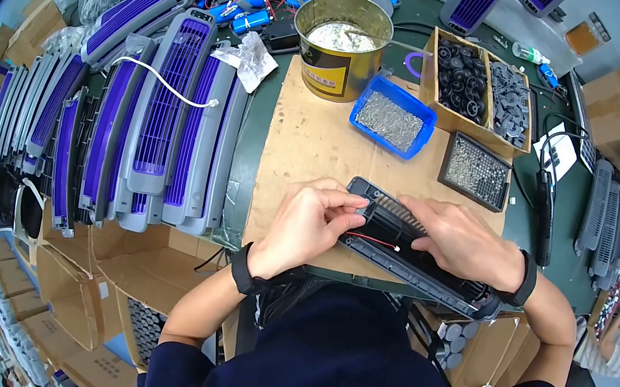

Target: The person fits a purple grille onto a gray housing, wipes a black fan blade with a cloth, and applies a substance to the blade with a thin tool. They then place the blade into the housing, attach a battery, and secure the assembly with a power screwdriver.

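Observation:
A long dark plastic fan housing (419,275) lies slanted at the table's near edge, its open inside facing up. Over its left end, my left hand (301,220) is closed in a pinch; whatever is between the thumb and fingers is too small to make out. My right hand (465,239) grips the housing's far side, fingers over the slotted edge and thumb reaching inside. A thin red wire (369,239) with a small white plug lies across the housing, close to my left fingertips. Part of the housing's right half is hidden under my right hand.
Beyond the cardboard sheet's (293,143) near part stand a metal can (323,75), a blue tray of screws (391,119), a black box of small metal parts (477,170) and a wooden box of black parts (461,80). Purple-grey fan shells (173,93) line the left; an electric screwdriver (544,216) lies right.

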`<state>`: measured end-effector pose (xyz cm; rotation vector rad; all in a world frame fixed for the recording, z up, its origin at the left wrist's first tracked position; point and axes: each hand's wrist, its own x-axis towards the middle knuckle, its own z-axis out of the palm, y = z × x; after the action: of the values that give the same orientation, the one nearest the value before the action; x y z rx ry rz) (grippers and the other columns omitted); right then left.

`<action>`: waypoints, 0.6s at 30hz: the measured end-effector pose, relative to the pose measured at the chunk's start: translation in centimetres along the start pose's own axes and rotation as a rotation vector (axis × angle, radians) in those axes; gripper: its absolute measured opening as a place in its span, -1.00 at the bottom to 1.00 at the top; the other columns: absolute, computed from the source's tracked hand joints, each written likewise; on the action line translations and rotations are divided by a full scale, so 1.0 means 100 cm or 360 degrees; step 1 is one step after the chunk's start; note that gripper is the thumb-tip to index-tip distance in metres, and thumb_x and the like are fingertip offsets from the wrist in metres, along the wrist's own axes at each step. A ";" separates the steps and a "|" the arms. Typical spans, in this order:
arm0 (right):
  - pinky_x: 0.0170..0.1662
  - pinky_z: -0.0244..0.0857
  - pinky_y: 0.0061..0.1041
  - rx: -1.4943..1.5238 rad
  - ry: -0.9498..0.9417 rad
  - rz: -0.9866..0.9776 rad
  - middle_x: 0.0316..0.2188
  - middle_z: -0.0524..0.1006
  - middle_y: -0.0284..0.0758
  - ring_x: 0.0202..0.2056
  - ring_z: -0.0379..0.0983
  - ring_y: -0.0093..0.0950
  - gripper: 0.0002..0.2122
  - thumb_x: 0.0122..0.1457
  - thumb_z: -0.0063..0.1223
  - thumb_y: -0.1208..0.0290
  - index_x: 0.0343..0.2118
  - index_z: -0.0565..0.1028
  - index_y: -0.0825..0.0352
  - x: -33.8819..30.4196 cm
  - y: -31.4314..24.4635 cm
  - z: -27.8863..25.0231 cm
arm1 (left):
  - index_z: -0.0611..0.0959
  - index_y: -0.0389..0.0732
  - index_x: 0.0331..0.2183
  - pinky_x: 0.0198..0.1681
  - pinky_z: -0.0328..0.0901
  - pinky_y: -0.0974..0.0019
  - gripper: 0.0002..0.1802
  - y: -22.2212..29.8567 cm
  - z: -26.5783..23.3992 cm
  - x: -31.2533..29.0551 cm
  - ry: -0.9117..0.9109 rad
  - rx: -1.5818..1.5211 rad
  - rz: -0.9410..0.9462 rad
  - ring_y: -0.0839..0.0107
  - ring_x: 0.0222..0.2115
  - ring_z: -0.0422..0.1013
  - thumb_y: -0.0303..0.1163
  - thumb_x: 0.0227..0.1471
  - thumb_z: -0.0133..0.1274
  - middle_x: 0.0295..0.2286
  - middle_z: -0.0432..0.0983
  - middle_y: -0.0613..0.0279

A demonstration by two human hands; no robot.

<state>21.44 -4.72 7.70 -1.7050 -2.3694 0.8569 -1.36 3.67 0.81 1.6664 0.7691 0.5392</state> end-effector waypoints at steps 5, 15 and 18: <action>-0.14 0.34 -0.17 0.0047 -0.0138 0.0080 -0.19 0.50 0.07 -0.17 0.44 0.03 -0.41 -0.03 0.22 0.56 0.10 0.27 0.49 0.001 0.001 -0.002 | 0.72 -0.33 -0.33 -0.46 0.38 0.48 -0.85 -0.008 -0.002 0.005 -0.0027 -0.0035 -0.0011 0.51 -0.54 0.50 -0.57 -0.04 0.22 -0.48 0.56 0.20; -0.17 0.35 -0.19 0.0018 -0.0123 0.0056 -0.20 0.51 0.05 -0.19 0.45 0.02 -0.43 -0.04 0.21 0.58 0.09 0.27 0.52 0.001 0.003 0.001 | 0.72 -0.34 -0.33 -0.46 0.43 0.48 -0.85 -0.005 0.000 0.006 -0.0042 -0.0040 0.0059 0.48 -0.51 0.54 -0.59 -0.06 0.22 -0.45 0.57 0.15; -0.20 0.34 -0.18 0.0053 -0.0090 0.0013 -0.25 0.51 0.04 -0.23 0.45 0.02 -0.43 -0.04 0.21 0.58 0.08 0.28 0.53 0.002 0.001 -0.001 | 0.70 -0.38 -0.33 -0.40 0.47 0.47 -0.83 0.001 0.001 0.002 -0.0023 -0.0036 0.0082 0.43 -0.47 0.56 -0.61 -0.08 0.21 -0.43 0.57 0.12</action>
<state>21.48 -4.48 7.73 -1.7015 -2.3709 0.9525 -1.12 3.79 0.90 1.6710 0.7087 0.5691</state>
